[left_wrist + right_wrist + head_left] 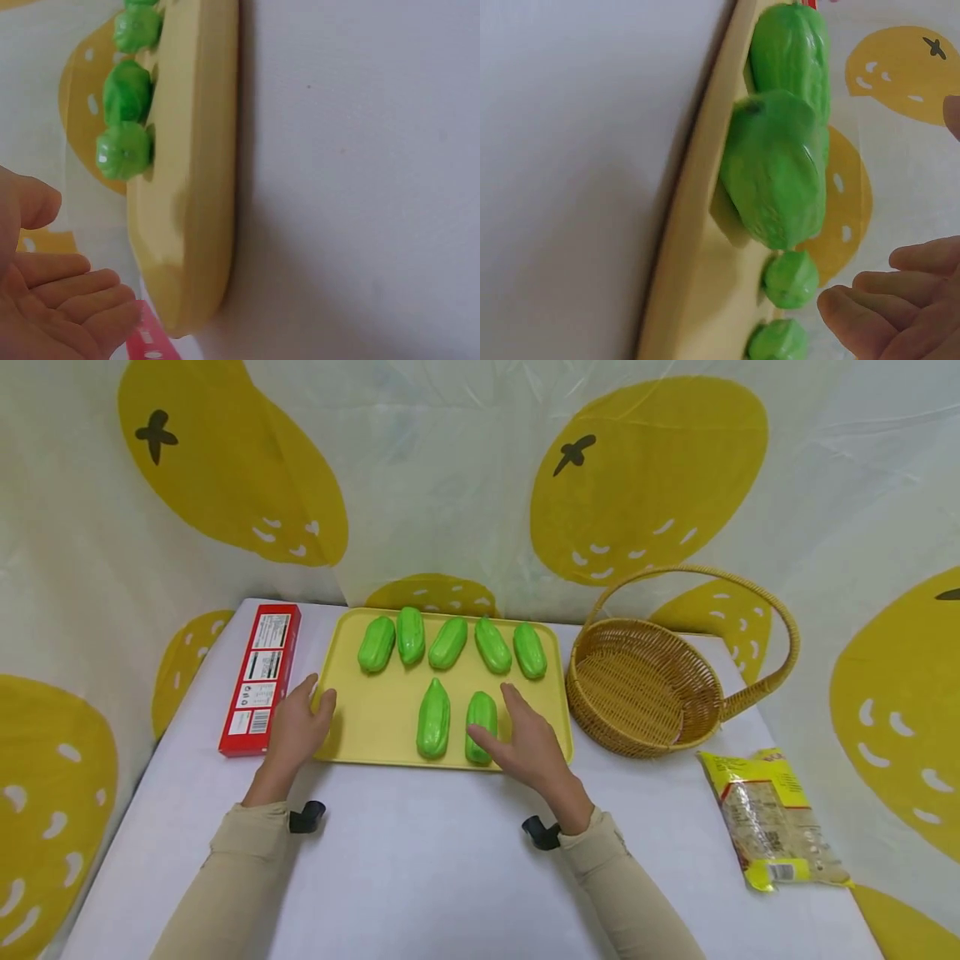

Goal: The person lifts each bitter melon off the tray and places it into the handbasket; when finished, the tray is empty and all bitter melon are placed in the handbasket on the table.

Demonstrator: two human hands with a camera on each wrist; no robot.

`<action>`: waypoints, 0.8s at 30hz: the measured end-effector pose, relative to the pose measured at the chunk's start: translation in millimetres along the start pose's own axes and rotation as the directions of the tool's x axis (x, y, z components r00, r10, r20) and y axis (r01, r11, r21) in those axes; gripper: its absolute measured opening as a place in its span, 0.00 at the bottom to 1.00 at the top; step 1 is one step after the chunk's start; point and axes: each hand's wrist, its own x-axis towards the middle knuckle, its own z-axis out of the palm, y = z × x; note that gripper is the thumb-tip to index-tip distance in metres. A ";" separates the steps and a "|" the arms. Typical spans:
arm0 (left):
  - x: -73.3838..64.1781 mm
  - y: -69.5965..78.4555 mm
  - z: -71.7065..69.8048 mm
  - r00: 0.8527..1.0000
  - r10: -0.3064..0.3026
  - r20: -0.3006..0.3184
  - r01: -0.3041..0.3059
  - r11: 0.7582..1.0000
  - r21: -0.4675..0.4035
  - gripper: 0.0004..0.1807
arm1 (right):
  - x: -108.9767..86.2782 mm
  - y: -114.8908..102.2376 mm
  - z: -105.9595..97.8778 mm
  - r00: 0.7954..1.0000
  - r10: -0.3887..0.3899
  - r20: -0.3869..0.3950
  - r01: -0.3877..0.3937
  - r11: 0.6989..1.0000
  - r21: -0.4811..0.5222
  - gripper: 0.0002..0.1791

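Note:
On a yellow tray [375, 718] lie several green, ridged, gourd-like vegetables: a row along the far side and two nearer the front edge. My left hand [300, 727] hovers at the tray's left edge, fingers extended and holding nothing; the left wrist view shows its palm and relaxed fingers [82, 300] beside the tray corner. My right hand [527, 743] is over the tray's front right, its thumb overlapping the right front vegetable [480, 710] in the head view. In the right wrist view its fingers [900, 292] are straight, apart from the large near vegetable [776, 172]. The left front vegetable [433, 718] lies between the hands.
A red box [262, 677] lies left of the tray, close by the left hand. To the right stands a wicker basket [585, 718] with a tall handle. A yellow bag [772, 822] with a see-through front lies nearer on the right. Patterned cloth [435, 485] hangs behind.

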 end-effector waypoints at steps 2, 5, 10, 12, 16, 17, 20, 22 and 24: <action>1.6 -2.2 2.3 1.000 -0.008 0.005 0.008 1.000 -0.003 0.34 | 1.8 0.2 3.4 0.999 0.026 0.027 -0.026 0.999 0.019 0.52; 3.8 -5.7 5.1 1.000 -0.024 0.011 0.024 1.000 0.000 0.34 | 4.6 1.0 8.9 0.997 0.048 0.063 -0.051 0.998 0.039 0.52; 5.5 -7.5 7.7 0.998 -0.058 0.004 0.058 0.998 -0.007 0.32 | 9.7 1.6 19.7 0.992 0.061 0.106 -0.069 0.995 0.065 0.51; 6.3 -7.1 7.1 0.997 -0.071 0.001 0.071 0.997 -0.008 0.31 | 11.4 1.3 23.7 0.991 0.060 0.116 -0.069 0.995 0.077 0.51; 7.9 -7.6 5.0 0.995 -0.094 0.010 0.095 0.995 -0.012 0.30 | 13.5 0.4 30.2 0.991 0.062 0.121 -0.074 0.993 0.097 0.52; 8.2 -7.9 4.9 0.995 -0.098 0.013 0.098 0.995 -0.015 0.30 | 13.8 0.1 31.3 0.990 0.067 0.120 -0.079 0.992 0.099 0.52; 8.5 -9.6 5.2 0.997 -0.081 -0.004 0.081 0.996 -0.026 0.28 | 14.8 0.3 33.7 0.989 0.082 0.123 -0.095 0.991 0.099 0.50; 8.4 -11.4 5.8 0.997 -0.073 -0.022 0.073 0.997 -0.036 0.27 | 15.5 1.7 35.2 0.988 0.089 0.127 -0.101 0.991 0.093 0.49; 8.3 -13.7 6.2 0.997 -0.065 -0.044 0.063 0.997 -0.047 0.27 | 15.8 3.0 36.5 0.987 0.094 0.130 -0.106 0.990 0.094 0.48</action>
